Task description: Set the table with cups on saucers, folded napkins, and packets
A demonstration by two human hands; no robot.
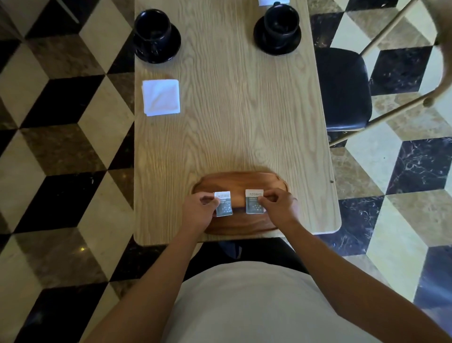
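Observation:
Over the brown wooden tray point(239, 182) at the table's near edge, my left hand point(198, 213) pinches a small grey-and-white packet point(223, 204). My right hand point(278, 206) pinches a second such packet point(254, 202) just to its right. A black cup point(152, 27) stands on a black saucer point(171, 47) at the far left. Another black cup point(281, 20) stands on its saucer point(266, 45) at the far right. A folded white napkin point(161, 97) lies near the left edge, below the left cup. A white napkin corner point(265, 2) shows at the top edge.
The light wooden table point(234, 122) runs away from me over a chequered marble floor. A black-seated chair point(342, 88) with a pale wooden frame stands close to the table's right edge.

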